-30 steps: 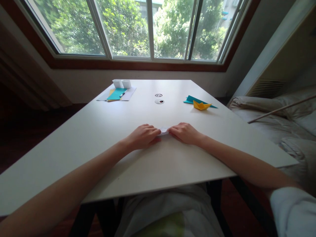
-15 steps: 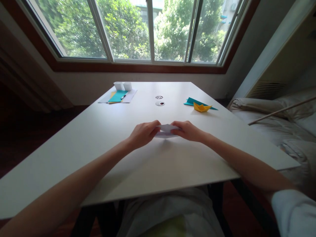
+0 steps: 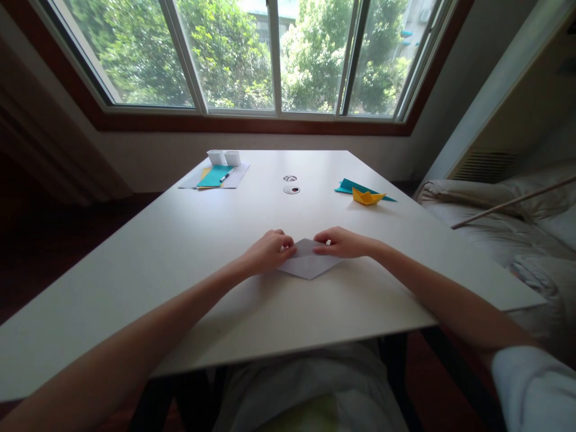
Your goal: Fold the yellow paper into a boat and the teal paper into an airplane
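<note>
A folded sheet of white paper lies on the white table in front of me, diamond-shaped with one corner pointing at me. My left hand is closed on its left side, thumb and fingers pinching the edge. On the opposite side, my right hand pinches the upper right edge between thumb and curled fingers. The outer corners of the paper are partly covered by both hands.
An orange paper boat and a teal folded paper plane sit at the right. Two round stickers or discs lie mid-table. At the back left are teal paper, a pen and two white cups.
The white paper has come down toward me and now lies flat as a diamond, where before it was held up nearly edge-on. Both hands have lowered slightly with it.
</note>
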A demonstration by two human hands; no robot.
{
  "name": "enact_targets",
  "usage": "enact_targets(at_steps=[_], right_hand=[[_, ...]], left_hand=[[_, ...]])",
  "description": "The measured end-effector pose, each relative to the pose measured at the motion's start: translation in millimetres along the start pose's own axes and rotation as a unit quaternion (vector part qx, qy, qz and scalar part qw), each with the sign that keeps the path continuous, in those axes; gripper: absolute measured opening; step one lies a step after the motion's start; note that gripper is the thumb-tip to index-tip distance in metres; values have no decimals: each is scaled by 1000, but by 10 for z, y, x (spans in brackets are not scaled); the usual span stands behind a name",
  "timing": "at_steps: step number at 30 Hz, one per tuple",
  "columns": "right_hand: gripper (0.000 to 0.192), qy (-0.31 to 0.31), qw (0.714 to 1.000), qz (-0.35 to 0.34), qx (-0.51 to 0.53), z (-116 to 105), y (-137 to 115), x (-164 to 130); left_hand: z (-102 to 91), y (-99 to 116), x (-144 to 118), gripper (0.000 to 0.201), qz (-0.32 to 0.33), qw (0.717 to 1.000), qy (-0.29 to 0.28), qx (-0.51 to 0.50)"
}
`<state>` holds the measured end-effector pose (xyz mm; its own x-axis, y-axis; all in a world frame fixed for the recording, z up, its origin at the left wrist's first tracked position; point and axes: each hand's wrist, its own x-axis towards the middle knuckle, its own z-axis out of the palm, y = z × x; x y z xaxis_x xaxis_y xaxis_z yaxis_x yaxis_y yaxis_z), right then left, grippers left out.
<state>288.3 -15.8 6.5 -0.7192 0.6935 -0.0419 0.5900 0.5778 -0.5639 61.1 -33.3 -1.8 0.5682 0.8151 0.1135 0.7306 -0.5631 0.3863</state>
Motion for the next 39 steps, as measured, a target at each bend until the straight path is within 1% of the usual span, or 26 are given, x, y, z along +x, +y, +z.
enact_targets(at_steps=[2,4,6,7,8,10,11,12,14,16,19,21,23,26,28,30,35,37,39], right_hand=[[28,25,999,-11,-35,21,21,6],[26,41,998,-17,-50,43,38,12],[24,51,997,-20,-54,63,50,20],[24,57,997,-22,-54,72,55,25],[23,65,996,-24,-55,81,62,30],[24,79,995,-24,-58,96,79,39],[26,83,994,-23,-61,101,89,43],[27,87,994,-22,-65,104,99,46],[28,96,992,-22,-80,100,119,47],[26,120,986,-28,-113,79,132,39],[22,175,964,-57,-189,25,134,10],[20,196,951,-94,-220,0,129,-11],[22,184,946,-140,-227,4,126,-22],[25,132,941,-194,-242,66,135,-16],[26,114,942,-196,-249,118,148,-1],[27,113,946,-183,-241,156,156,13],[25,112,953,-175,-222,154,140,16],[25,108,951,-176,-229,141,136,13],[25,108,944,-181,-254,139,139,15]], left_hand=[[36,-11,3,23,11,999,27,21],[49,-24,1,21,25,996,75,49],[36,-26,-8,22,72,984,123,104],[24,-20,-16,23,113,975,131,138],[11,-11,-25,23,161,965,125,168],[-5,11,-42,24,251,943,89,201],[-6,21,-50,24,281,935,69,204],[-1,27,-54,24,297,932,50,202],[21,25,-55,24,301,933,18,197],[46,0,-46,25,286,938,-1,195],[69,-62,-24,29,254,947,8,197],[74,-107,-12,30,236,951,18,197],[75,-144,-6,32,222,956,23,193],[78,-181,0,32,210,961,27,180],[79,-196,5,32,204,963,31,171],[73,-207,11,31,202,964,31,170],[21,-205,3,27,219,957,26,188],[3,-201,-9,25,218,958,27,187],[-4,-202,-18,24,215,959,28,181]])
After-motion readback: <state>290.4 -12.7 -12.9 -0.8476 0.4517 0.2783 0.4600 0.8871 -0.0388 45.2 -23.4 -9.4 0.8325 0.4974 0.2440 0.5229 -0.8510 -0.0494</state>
